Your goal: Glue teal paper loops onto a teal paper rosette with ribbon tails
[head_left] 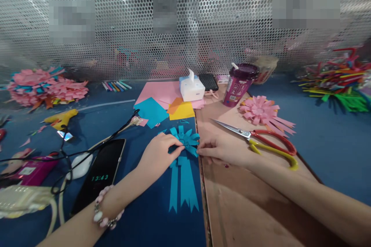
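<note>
A blue paper rosette with ribbon tails (184, 162) lies on the dark blue table. My left hand (159, 154) pinches the rosette's folded petals from the left. From the right, my right hand (223, 150) has its fingers curled against the rosette's edge, at the border of a brown board (246, 208). Red and yellow scissors (261, 142) lie just beyond my right hand on the board.
A black phone (100, 173) and cables lie left of my left arm. Coloured paper sheets (162, 104), a tissue box (191, 88) and a purple cup (239, 85) stand further back. A pink paper flower (262, 114), a yellow glue gun (61, 119) and piles of paper flowers sit at the sides.
</note>
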Demonstrator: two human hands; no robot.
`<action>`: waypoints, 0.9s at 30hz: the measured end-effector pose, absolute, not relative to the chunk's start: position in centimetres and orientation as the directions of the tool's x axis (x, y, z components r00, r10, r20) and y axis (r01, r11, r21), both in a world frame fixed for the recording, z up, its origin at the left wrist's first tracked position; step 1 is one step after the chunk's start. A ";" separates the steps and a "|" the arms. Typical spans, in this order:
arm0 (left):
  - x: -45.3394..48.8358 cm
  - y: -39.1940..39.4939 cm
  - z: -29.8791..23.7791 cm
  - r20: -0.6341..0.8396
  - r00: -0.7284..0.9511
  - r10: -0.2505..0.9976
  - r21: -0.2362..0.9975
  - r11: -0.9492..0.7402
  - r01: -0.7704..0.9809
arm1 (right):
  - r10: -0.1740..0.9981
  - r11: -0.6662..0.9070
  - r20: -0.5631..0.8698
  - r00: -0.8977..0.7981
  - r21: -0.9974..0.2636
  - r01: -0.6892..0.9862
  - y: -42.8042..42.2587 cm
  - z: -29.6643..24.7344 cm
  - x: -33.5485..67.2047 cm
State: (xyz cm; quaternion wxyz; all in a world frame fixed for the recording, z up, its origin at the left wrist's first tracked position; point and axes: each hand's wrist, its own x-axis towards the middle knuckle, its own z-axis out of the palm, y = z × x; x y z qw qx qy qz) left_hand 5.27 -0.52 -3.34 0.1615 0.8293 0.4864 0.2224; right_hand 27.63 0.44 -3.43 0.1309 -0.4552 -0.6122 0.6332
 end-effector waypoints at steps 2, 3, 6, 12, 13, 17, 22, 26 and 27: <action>5.3 -0.5 -3.4 0.216 0.433 0.875 0.485 -0.481 0.730 | 0.727 -0.214 -0.413 -0.549 -0.896 0.390 0.4 -3.5 27.6; 5.3 -0.5 -3.5 0.218 0.434 0.874 0.486 -0.483 0.728 | 0.726 -0.215 -0.414 -0.549 -0.895 0.390 0.4 -3.4 27.6; 5.3 -0.5 -3.5 0.224 0.433 0.873 0.485 -0.485 0.728 | 0.725 -0.219 -0.416 -0.549 -0.895 0.389 0.4 -3.4 27.6; 5.4 -0.5 -3.6 0.218 0.435 0.874 0.478 -0.484 0.733 | 0.726 -0.203 -0.407 -0.554 -0.897 0.392 0.4 -3.5 27.7; 5.4 -0.6 -3.6 0.219 0.437 0.872 0.475 -0.487 0.733 | 0.726 -0.199 -0.405 -0.555 -0.897 0.394 0.4 -3.5 27.7; 5.4 -0.7 -3.7 0.203 0.440 0.875 0.461 -0.482 0.745 | 0.730 -0.185 -0.402 -0.553 -0.895 0.406 0.4 -3.3 27.6; 5.4 -0.7 -3.8 0.207 0.428 0.880 0.436 -0.474 0.765 | 0.720 -0.182 -0.413 -0.557 -0.888 0.423 0.4 -3.2 27.6; 5.5 -0.8 -4.0 0.221 0.450 0.865 0.420 -0.501 0.757 | 0.717 -0.172 -0.405 -0.568 -0.892 0.418 0.5 -3.3 27.6; 5.5 -0.8 -4.1 0.221 0.458 0.861 0.414 -0.508 0.755 | 0.715 -0.174 -0.405 -0.569 -0.892 0.416 0.5 -3.4 27.6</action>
